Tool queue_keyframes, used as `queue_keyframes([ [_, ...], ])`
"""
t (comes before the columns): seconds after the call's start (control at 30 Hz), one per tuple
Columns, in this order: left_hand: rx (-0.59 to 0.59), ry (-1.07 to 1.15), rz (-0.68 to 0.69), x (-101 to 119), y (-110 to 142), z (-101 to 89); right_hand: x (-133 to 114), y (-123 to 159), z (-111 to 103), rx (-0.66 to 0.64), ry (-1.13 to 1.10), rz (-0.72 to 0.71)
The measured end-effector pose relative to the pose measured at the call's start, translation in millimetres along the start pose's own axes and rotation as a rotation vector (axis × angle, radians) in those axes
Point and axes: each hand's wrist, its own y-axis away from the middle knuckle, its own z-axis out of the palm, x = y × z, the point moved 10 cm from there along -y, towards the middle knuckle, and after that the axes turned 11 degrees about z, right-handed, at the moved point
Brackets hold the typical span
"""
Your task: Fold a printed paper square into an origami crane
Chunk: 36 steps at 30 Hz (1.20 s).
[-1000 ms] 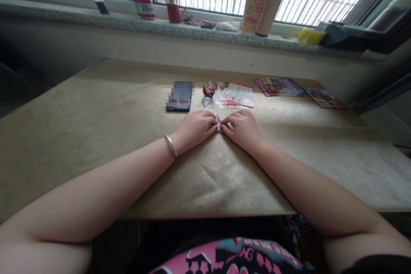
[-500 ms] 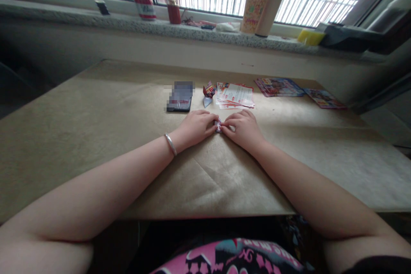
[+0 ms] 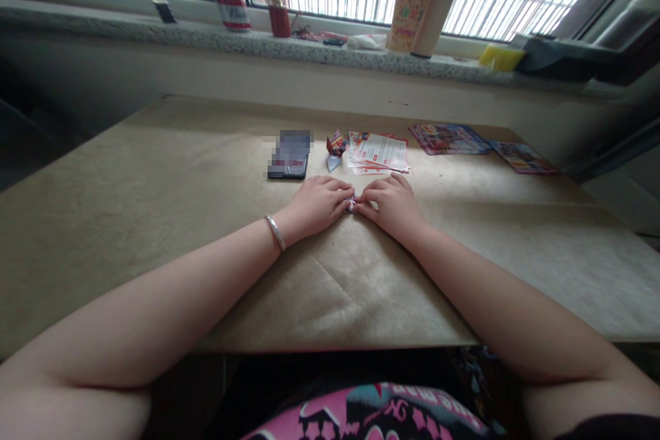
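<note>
My left hand [image 3: 322,203] and my right hand [image 3: 390,206] meet low over the table. Between their fingertips is a small folded piece of patterned paper [image 3: 351,203], white with purple and red. Both hands are closed on it in a pinch, and most of it is hidden by the fingers. Just beyond the hands lies a crumpled, colourful wrapper-like piece [image 3: 337,143] with a silvery tip. Beside it are several loose printed sheets [image 3: 381,151], white with red edges. A dark phone [image 3: 292,155], partly blurred out, rests beyond my left hand.
Colourful booklets or cards [image 3: 451,139] lie at the table's back right, with another small stack [image 3: 524,157] beside them. On the stone windowsill [image 3: 190,34] stand a red can [image 3: 230,3], a red bottle [image 3: 279,18], a patterned cup [image 3: 407,17] and a yellow object [image 3: 500,57].
My left fingers have shifted slightly to the right, covering more of the patterned paper. My right hand stays nearly in place, and the things on the table have not moved.
</note>
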Motion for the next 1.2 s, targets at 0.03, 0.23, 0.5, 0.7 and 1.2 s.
queue_keyframes([
  [0.03, -0.005, 0.006, -0.003, 0.3, -0.1, 0.0, 1.0, -0.4, 0.6, -0.002, 0.0, 0.008],
  [0.23, -0.015, 0.072, -0.025, 1.0, -0.7, -2.7, 6.9, -1.9, 4.0, -0.023, -0.047, 0.038],
  [0.5, -0.041, 0.189, -0.166, -9.5, 3.3, 0.9, 12.5, -4.0, 7.7, -0.035, -0.103, 0.06],
  [0.7, -0.05, 0.203, -0.265, -17.0, 5.8, 2.7, 12.2, -3.9, 6.7, -0.02, -0.099, 0.047],
  [1.2, -0.102, 0.115, -0.214, -10.6, 11.7, 7.6, 15.1, -3.6, 9.1, -0.052, -0.147, 0.099],
])
